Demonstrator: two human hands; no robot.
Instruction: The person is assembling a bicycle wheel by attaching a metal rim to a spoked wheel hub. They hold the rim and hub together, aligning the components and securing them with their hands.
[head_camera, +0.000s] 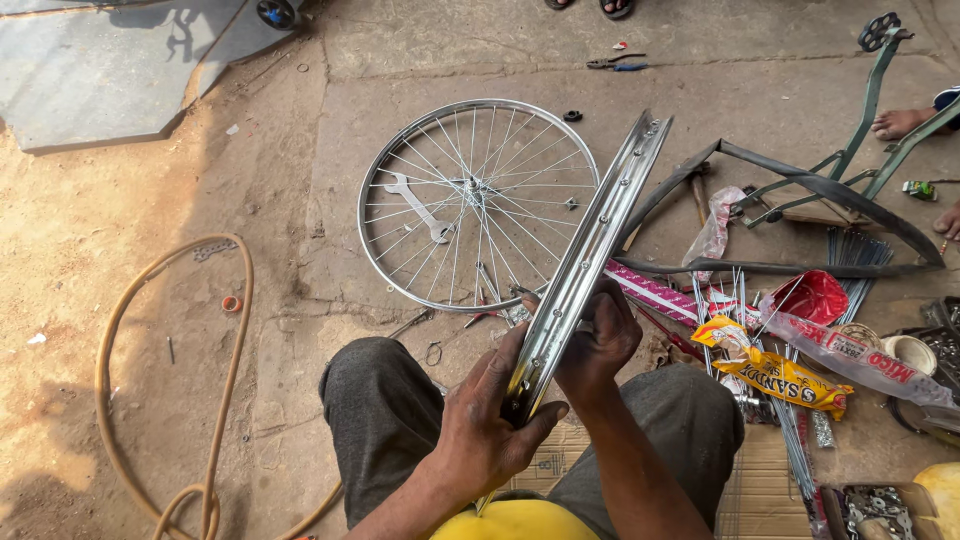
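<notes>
Person sat on the ground, knees in grey trousers, yellow shirt hem at frame bottom. Left hand (480, 425) gripped the near end of a bare chrome bicycle rim (585, 260), fingers curled over its edge, thumb pressed along the inner channel. Right hand (598, 340) closed around the same rim just above the left, knuckles toward camera. Rim was held edge-on, tilted up and to the right from the lap, far end reaching past the spoked wheel on the ground. Both grips tight on the rim; nothing else in either hand.

Under the legs: a woven mat (770, 480). Just right of the right knee: loose spokes (790, 420) in bundles, yellow and red printed packets (785, 375), a clear plastic bag. A tin of small metal parts (875, 510) at lower right corner.

Ahead of the knees, flat on the concrete: a complete spoked wheel (478, 205), with a flat spanner (415, 205) lying across its spokes on the left side. Small pliers or cutters near its near edge, too small to tell which.

Left, on sandy dirt: a tan rubber hose (170, 400) looped in a long curve.

Right, further out: a black tyre (800, 195) bent into an arc, and a green bicycle frame (870, 110) with a pedal upward. Another person's bare foot (900, 122) beside the frame.

Far edge: blue-handled pliers (618, 64) on the concrete; sandalled toes at the top.
</notes>
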